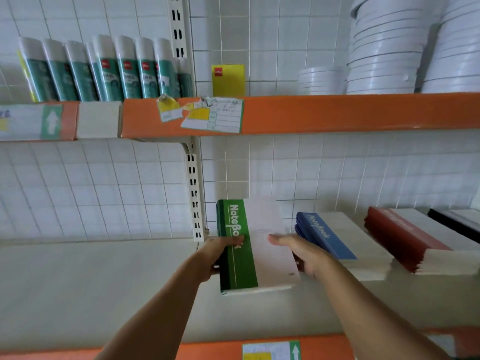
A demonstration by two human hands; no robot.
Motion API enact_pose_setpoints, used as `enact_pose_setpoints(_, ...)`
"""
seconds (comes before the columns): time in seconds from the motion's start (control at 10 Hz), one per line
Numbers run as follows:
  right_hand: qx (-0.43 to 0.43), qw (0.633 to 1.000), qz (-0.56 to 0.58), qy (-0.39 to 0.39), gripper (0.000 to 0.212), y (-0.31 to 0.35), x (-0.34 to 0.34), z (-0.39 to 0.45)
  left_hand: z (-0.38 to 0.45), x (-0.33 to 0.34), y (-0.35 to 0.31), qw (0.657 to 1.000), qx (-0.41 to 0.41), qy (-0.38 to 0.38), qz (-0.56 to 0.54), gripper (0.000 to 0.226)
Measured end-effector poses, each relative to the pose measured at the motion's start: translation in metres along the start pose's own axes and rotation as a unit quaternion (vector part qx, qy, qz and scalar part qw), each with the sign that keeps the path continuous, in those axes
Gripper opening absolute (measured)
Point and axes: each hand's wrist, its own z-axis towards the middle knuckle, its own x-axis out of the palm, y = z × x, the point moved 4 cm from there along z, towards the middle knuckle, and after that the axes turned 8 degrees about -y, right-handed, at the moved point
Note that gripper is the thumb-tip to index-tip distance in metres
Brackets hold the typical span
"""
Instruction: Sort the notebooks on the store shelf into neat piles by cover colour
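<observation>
lower shelf (104, 281), right of the slotted upright (195, 198): a pile of green notebooks (237, 261) lies flat, its green spine strip printed "notebook" to the left and pale cover to the right. the left hand (217, 253) grips the pile's left edge, thumb lying over the green strip, fingers hidden behind the edge. the right hand (302, 254) holds the pile's right edge, thumb resting on the pale cover, fingers curled under and beside it; how tightly they close cannot be told. both forearms reach up from the bottom of the view.

just right of the green pile, behind the right hand, lies a pile of blue notebooks (335, 237), flat on the same shelf. further right, apart from it, lies a pile of red notebooks (405, 237). at the far right edge a black-spined pile (457, 223) is partly cut off by the frame.

upper shelf (311, 113), orange front edge: torn price labels (213, 115) stuck near its left end. above, to the left, a row of white-capped teal cans (104, 71) stands upright. a yellow card (228, 79) leans against the wire grid back panel. to the right, stacks of white round items (384, 48); their kind cannot be told. another price label (271, 350) sits on the lower shelf's orange front edge.
</observation>
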Motion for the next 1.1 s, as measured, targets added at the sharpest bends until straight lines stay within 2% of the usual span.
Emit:
enact_pose_setpoints(0.1,0.038,0.999,-0.027,0.004,0.04,-0.004,0.006,0.008,0.009,0.003,0.003,0.998,-0.066,0.01,0.004,0.049)
enact_pose_setpoints(0.2,0.089,0.995,-0.033,0.001,0.069,-0.014,0.013,0.027,0.024,0.001,0.008,0.995,-0.098,-0.002,0.01,0.048)
enact_pose_setpoints(0.3,0.091,0.995,-0.038,-0.017,0.041,-0.014,0.013,0.042,0.034,0.001,0.002,0.996,-0.076,-0.019,0.038,0.033)
enact_pose_setpoints(0.4,0.088,0.995,-0.044,-0.031,0.034,-0.009,0.011,0.047,0.034,0.004,-0.003,0.996,-0.064,-0.017,0.063,0.022)
enact_pose_setpoints(0.5,0.095,0.99,-0.084,-0.054,0.035,-0.006,0.008,0.046,0.035,0.006,-0.003,0.995,-0.062,-0.006,0.077,0.021)
enact_pose_setpoints(0.6,0.089,0.978,-0.168,-0.082,0.061,-0.003,0.006,0.051,0.035,0.007,0.0,0.995,-0.06,-0.003,0.076,0.024)
enact_pose_setpoints(0.7,0.038,0.971,-0.205,-0.117,0.092,-0.006,0.004,0.062,0.036,0.007,0.003,0.996,-0.064,-0.016,0.058,0.035)
enact_pose_setpoints(0.8,-0.029,0.95,-0.258,-0.174,0.066,0.003,0.011,0.05,0.03,0.008,-0.002,0.997,-0.061,-0.026,0.05,0.033)
enact_pose_setpoints(0.9,-0.076,0.905,-0.355,-0.22,0.063,0.013,0.012,0.041,0.031,0.005,-0.007,0.994,-0.014,-0.083,0.069,0.039)
enact_pose_setpoints(1.0,-0.107,0.871,-0.399,-0.266,0.071,0.021,0.007,0.03,0.04,-0.001,-0.007,0.964,0.054,-0.143,0.216,0.06)
enact_pose_setpoints(1.1,-0.112,0.847,-0.411,-0.317,0.065,0.029,-0.015,0.014,0.033,-0.005,-0.011,0.901,0.093,-0.23,0.355,0.068)
